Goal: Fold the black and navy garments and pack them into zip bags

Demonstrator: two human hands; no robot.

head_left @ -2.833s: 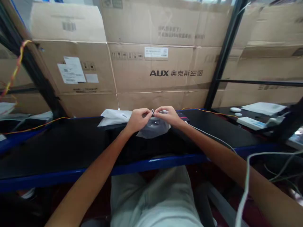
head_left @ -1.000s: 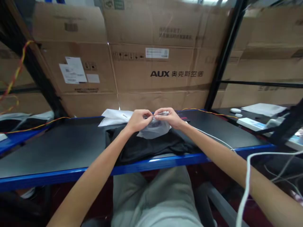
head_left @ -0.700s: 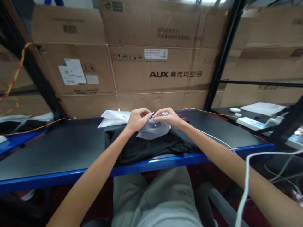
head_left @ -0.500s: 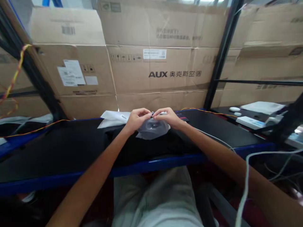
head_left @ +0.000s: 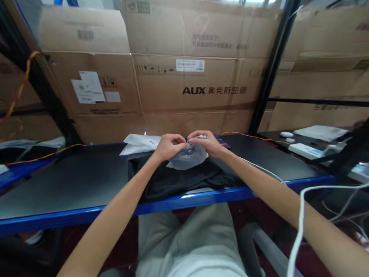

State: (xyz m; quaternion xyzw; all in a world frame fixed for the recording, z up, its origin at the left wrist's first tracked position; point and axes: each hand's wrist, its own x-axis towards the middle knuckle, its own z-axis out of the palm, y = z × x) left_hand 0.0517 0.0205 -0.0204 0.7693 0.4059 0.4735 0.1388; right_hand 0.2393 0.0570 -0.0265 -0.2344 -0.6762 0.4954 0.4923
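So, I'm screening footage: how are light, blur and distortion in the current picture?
Head view throughout: glare on the blue table edge, shine on the plastic bag; on the carton, small print blurred, big letters readable; detail between left hand and right hand too soft to identify; posts slanting, perhaps lens distortion.

Arms (head_left: 121, 204) outstretched, both hands (head_left: 169, 147) (head_left: 208, 144) curl inward, fingertips (head_left: 183, 146) close together.

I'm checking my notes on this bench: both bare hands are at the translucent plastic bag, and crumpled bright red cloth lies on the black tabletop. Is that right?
Not quite: one colour is wrong. The head view shows crumpled black cloth, not red, on the black tabletop. The bare left hand and bare right hand are at the translucent plastic bag.
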